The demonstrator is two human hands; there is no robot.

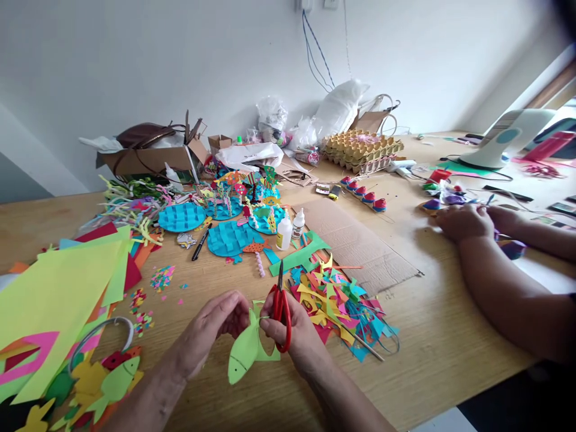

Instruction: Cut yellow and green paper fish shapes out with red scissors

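Note:
My left hand (215, 327) pinches the tail end of a light green paper fish (243, 354), which hangs down over the wooden table (427, 360). My right hand (299, 336) grips red-handled scissors (281, 309), blades pointing up and away, right beside the fish's tail. Both hands are close together near the table's front edge.
A heap of coloured paper scraps (337, 306) lies right of my hands. Yellow-green paper sheets (58, 300) and cut-out fish (103, 384) lie at left. Blue woven paper discs (229, 237), glue bottles (284, 233), cardboard (355, 246) and egg trays (360, 150) sit farther back. Another person's arms (495, 264) rest at right.

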